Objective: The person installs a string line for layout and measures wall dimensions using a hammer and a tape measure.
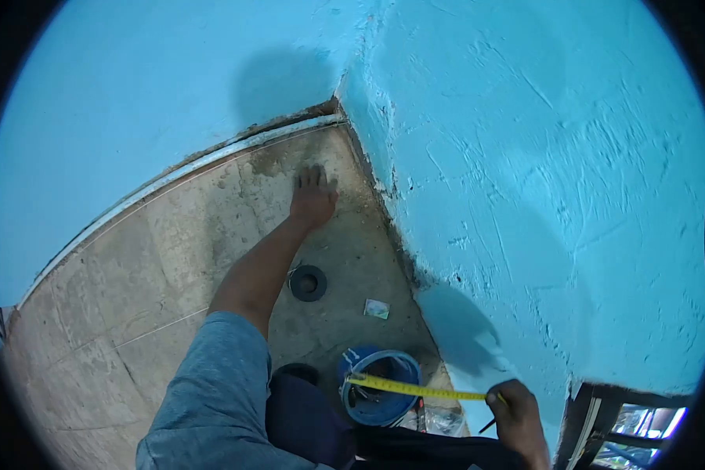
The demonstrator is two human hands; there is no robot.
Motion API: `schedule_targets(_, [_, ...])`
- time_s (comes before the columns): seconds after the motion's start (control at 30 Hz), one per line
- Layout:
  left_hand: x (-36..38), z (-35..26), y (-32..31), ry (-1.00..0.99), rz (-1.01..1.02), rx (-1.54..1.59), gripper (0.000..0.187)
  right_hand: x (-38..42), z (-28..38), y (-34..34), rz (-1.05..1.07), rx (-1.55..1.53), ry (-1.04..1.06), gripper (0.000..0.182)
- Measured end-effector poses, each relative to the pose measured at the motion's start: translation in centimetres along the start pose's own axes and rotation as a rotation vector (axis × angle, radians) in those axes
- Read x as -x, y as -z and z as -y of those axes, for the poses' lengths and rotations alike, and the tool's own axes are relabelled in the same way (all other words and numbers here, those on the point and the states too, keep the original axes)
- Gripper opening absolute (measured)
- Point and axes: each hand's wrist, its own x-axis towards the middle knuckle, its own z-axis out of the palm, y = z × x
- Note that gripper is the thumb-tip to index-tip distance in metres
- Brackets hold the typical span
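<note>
My left hand [315, 197] lies palm down on the concrete floor [282, 188] near the wall corner, fingers stretched out, holding nothing. Low on the right, my right hand [517, 415] is closed around a yellow tape measure [423, 389]. Its blade reaches leftward across the top of a blue bucket [380, 411], the free end over the bucket's left side. A thin dark stick [487, 426], perhaps a pencil, pokes out beside the right hand. Several tools lie in the bucket, too shadowed to name.
A dark roll [308, 283] and a small printed packet [376, 309] lie on the floor. Rough blue walls [509, 180] meet at the corner. A pale strip [211, 159] and a thin string run along the left wall's base. A window [634, 427] is at lower right.
</note>
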Motion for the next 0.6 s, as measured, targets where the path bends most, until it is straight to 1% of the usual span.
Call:
schedule_targets(0.03, [0.2, -0.2, -0.2, -0.062, 0.049, -0.015, 0.069, -0.1, 1.4, 0.0, -0.029, -0.044, 0.020, 0.013])
schedule_targets(0.07, [0.4, -0.5, -0.5, -0.128, 0.098, -0.033, 0.072, 0.4, 3.1, -0.2, -0.044, -0.205, -0.112, 0.011])
schedule_targets(0.13, [1.0, -2.4, 0.0, -0.174, 0.110, -0.013, 0.073, 0.4, 2.5, -0.8, -0.029, -0.480, -0.204, 0.025])
schedule_targets(0.17, [1.6, -3.4, -0.2, -0.203, 0.123, -0.009, 0.074, 0.0, 2.3, -0.8, -0.020, -0.505, -0.189, 0.021])
schedule_targets(0.23, [3.4, -4.6, -1.5, -0.401, 0.150, 0.160, 0.077, -0.7, 2.5, -0.3, -0.001, -0.558, -0.160, 0.015])
schedule_targets(0.3, [6.0, -6.8, -3.8, -0.524, 0.138, 0.147, 0.071, -2.2, 2.9, -0.1, 0.065, -0.636, -0.209, 0.014])
schedule_targets(0.33, [6.2, -8.4, -0.5, -0.529, 0.480, 0.196, 0.064, -2.6, 3.2, -0.1, 0.099, -0.674, -0.241, 0.014])
schedule_targets(0.37, [6.5, -9.4, 3.8, -0.523, 0.821, 0.243, 0.059, -3.1, 3.5, -0.1, 0.105, -0.687, -0.215, 0.013])
schedule_targets(0.43, [6.3, -9.1, 6.8, -0.447, 0.667, 0.357, 0.055, -4.2, 4.3, -0.5, 0.117, -0.716, -0.157, 0.012])
schedule_targets(0.47, [6.2, -8.9, 7.1, -0.410, 0.591, 0.417, 0.053, -4.6, 4.2, -0.7, 0.135, -0.747, -0.190, 0.012])
schedule_targets(0.53, [2.8, -6.8, 1.0, -0.261, -0.010, 0.555, 0.062, -5.1, 3.9, -1.0, 0.165, -0.799, -0.264, 0.012])
schedule_targets(0.6, [-1.5, -4.9, -0.7, -0.226, -0.122, 0.147, 0.070, -5.3, 3.4, -1.8, 0.174, -0.742, -0.214, 0.013])
